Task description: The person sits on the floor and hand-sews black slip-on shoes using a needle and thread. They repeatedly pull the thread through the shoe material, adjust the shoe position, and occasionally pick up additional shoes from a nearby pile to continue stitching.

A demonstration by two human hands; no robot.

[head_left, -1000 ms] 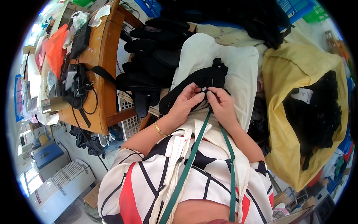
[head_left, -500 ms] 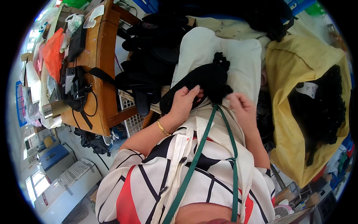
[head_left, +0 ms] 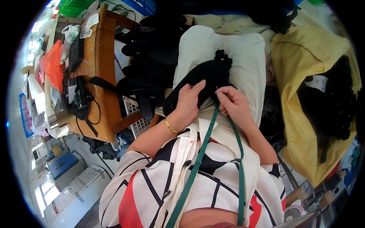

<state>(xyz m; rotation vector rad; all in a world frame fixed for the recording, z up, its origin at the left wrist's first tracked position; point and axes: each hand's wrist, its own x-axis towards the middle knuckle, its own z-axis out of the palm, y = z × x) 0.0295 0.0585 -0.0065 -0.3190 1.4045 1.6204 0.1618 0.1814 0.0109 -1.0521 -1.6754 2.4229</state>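
Observation:
A long, rounded black piece (head_left: 203,72), shaped like a slipper, lies across a white cushion (head_left: 245,49) on my lap. At its far end sits a gathered black trim (head_left: 223,57). My left hand (head_left: 186,104) grips the near side of the piece, its thumb raised along the edge and its other fingers partly hidden. Close by on the right, my right hand (head_left: 234,100) is closed in a pinch on a thin, pale sliver that looks like a needle, just over the black cloth. Any thread is too fine to make out.
Several black slipper-shaped pieces (head_left: 152,57) are piled left of the cushion, beside a wooden table (head_left: 104,68) bearing cables and bags. At right stands a yellow sack (head_left: 287,114) filled with black pieces. Green straps (head_left: 201,152) hang over my pale apron.
My right hand has come left and closer to the black piece, and the needle-like sliver now shows. My left hand has shifted slightly, with its thumb lifted up.

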